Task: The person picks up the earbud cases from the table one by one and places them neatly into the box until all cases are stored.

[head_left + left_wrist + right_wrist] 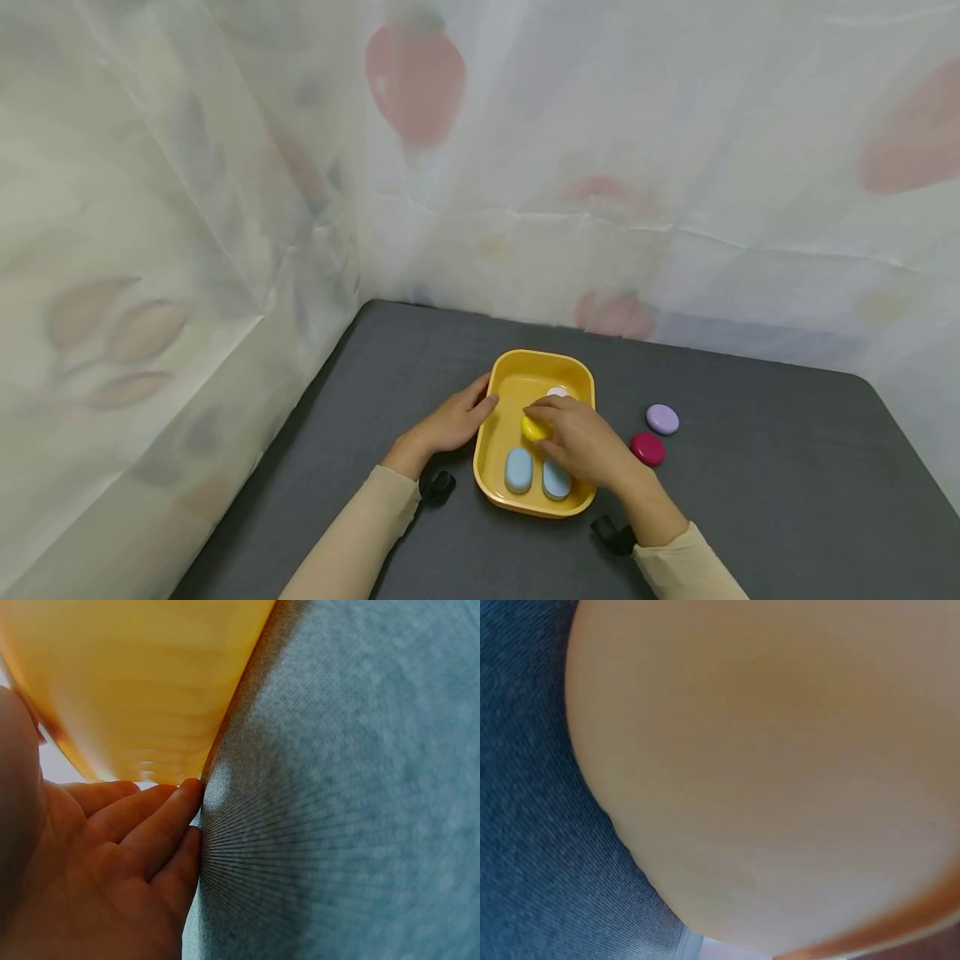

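Note:
A yellow rectangular tray (510,367) with rounded corners stands on the dark table. My left hand (453,421) grips its left side, thumb over the rim; in the left wrist view, the fingers (161,825) lie against the outer wall. Inside the tray, my right hand (581,437) pinches a glossy yellow rounded piece (535,428) between thumb and fingers. Two light blue oblong pieces, a left one (518,470) and a right one (556,480), lie at the tray's near end. Beyond the right hand, a whitish piece (557,391) is partly hidden. The right wrist view shows mostly blurred skin.
Right of the tray, a lilac round piece (662,419) and a crimson round piece (647,448) lie on the grey table (787,483). A printed fabric curtain (675,167) hangs behind the table and along its left side.

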`<state>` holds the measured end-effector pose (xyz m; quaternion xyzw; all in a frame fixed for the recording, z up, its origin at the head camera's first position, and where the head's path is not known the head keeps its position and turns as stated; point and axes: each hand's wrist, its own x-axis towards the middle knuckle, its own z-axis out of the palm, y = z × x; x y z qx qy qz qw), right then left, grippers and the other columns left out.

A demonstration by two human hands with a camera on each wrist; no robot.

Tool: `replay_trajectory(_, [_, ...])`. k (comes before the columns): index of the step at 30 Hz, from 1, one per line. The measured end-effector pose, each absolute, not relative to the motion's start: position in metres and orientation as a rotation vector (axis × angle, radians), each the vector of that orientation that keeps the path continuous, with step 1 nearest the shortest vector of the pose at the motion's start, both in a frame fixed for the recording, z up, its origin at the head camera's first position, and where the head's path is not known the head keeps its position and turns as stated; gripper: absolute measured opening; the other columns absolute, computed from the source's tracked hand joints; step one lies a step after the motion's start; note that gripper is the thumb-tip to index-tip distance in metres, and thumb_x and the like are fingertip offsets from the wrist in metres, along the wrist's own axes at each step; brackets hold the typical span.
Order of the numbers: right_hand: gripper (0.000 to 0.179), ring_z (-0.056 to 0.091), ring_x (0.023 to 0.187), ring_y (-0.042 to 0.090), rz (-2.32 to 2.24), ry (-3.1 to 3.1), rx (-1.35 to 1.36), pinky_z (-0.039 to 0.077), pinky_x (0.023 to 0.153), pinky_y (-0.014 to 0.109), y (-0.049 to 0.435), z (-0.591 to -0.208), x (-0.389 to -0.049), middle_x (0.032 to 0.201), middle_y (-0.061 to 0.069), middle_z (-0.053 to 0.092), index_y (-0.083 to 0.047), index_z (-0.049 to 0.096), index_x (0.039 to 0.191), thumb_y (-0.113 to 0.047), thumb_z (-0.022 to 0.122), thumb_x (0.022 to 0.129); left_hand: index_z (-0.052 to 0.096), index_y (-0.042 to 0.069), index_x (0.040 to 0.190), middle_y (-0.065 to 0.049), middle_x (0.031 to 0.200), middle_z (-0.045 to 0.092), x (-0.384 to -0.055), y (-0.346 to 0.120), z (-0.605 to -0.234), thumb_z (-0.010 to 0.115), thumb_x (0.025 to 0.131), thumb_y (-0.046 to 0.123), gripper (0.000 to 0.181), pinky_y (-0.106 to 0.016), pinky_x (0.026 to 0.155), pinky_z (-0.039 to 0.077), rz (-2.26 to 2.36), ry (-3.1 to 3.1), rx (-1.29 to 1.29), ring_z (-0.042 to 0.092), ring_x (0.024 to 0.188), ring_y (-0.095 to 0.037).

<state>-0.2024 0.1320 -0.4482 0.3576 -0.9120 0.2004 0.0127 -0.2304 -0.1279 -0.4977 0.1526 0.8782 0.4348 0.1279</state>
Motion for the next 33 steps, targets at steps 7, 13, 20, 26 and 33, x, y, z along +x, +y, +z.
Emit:
replay_trajectory(7, [0.046,0.064,0.124,0.026,0.639,-2.853,1.131,0.051,0.108,0.047,0.128,-0.451,-0.203,0.135,0.005,0.068,-0.01,0.069,0.135,-0.021,0.081,0.092,0.019,0.024,0.168,-0.006,0.169,0.034,-0.231,-0.128,-0.498,0.037,0.113,0.044,0.061,-0.053,0.122,0.035,1.27,2.545,0.462,0.039,0.152,-0.027])
replay_trajectory(13, [0.046,0.064,0.124,0.026,0.628,-2.854,1.14,0.05,0.109,0.047,0.126,-0.453,-0.205,0.135,0.005,0.068,-0.01,0.069,0.135,-0.023,0.08,0.092,0.02,0.023,0.168,-0.006,0.168,0.034,-0.232,-0.128,-0.499,0.036,0.113,0.043,0.06,-0.053,0.121,0.035,1.267,2.553,0.476,0.039,0.151,-0.028])
replay_trajectory(20, [0.045,0.063,0.126,0.027,0.63,-2.872,1.135,0.048,0.111,0.048,0.123,-0.456,-0.206,0.135,0.006,0.068,-0.01,0.069,0.136,-0.022,0.08,0.093,0.02,0.025,0.167,-0.005,0.168,0.034,-0.231,-0.128,-0.5,0.038,0.113,0.043,0.06,-0.052,0.122,0.035,1.272,2.562,0.464,0.039,0.151,-0.026])
replay_trajectory(26, [0.046,0.062,0.128,0.027,0.637,-2.884,1.134,0.047,0.112,0.048,0.122,-0.458,-0.207,0.136,0.006,0.068,-0.01,0.068,0.136,-0.019,0.08,0.092,0.02,0.025,0.167,-0.006,0.168,0.035,-0.231,-0.128,-0.5,0.037,0.113,0.043,0.06,-0.052,0.122,0.035,1.273,2.556,0.471,0.039,0.151,-0.027])
replay_trajectory(33, [0.045,0.062,0.129,0.028,0.648,-2.88,1.164,0.048,0.112,0.047,0.118,-0.459,-0.207,0.134,0.006,0.07,-0.009,0.068,0.135,-0.015,0.08,0.092,0.02,0.025,0.167,-0.006,0.168,0.035,-0.232,-0.129,-0.5,0.037,0.113,0.045,0.06,-0.052,0.121,0.035,1.264,2.554,0.482,0.039,0.151,-0.027])
